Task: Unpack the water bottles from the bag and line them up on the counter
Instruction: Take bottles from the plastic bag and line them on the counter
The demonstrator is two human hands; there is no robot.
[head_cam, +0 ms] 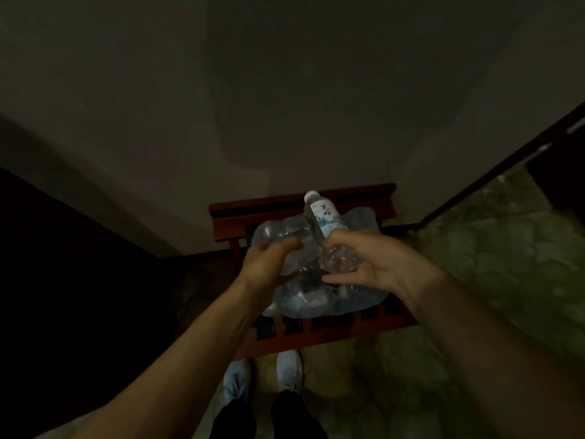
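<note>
Above the bag [316,299] on the rack [316,337], your right hand [370,264] grips a bottle [323,223], and your left hand [269,264] curls around another.

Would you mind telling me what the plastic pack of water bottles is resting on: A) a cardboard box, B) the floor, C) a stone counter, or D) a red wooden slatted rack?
D: the plastic pack of water bottles lies on the red wooden slatted rack, above the floor.

Clear bottle [319,223], perhaps blue-printed white label [324,217]
</note>
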